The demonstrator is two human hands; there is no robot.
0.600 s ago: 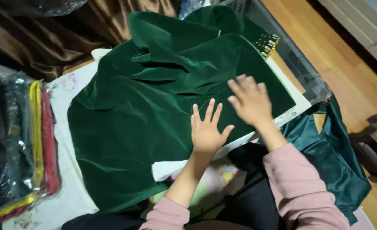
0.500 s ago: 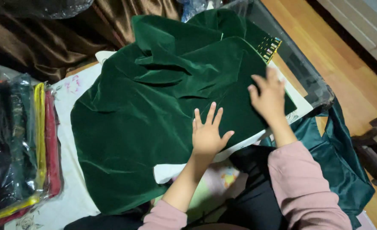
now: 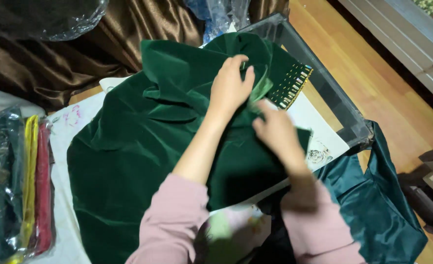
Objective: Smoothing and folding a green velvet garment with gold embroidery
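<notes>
A dark green velvet garment (image 3: 143,142) lies spread over a white patterned sheet. At its far end my left hand (image 3: 230,85) pinches a fold of the velvet near a lighter green lining. My right hand (image 3: 274,133) holds the cloth's right edge, turned back toward the middle. A beaded trim (image 3: 291,85) with gold and coloured stones shows at the upper right of the garment. Both forearms wear pink sleeves.
Brown satin cloth (image 3: 79,44) is heaped at the back. Plastic-wrapped folded fabrics (image 3: 21,186) in black, yellow and red lie at the left. A teal satin cloth (image 3: 378,205) hangs at the right beside a clear plastic bin edge (image 3: 324,83). Wooden floor lies at the right.
My left hand has left the near part of the velvet and reached up to its far end. My right hand has pulled the right edge inward, folding it over.
</notes>
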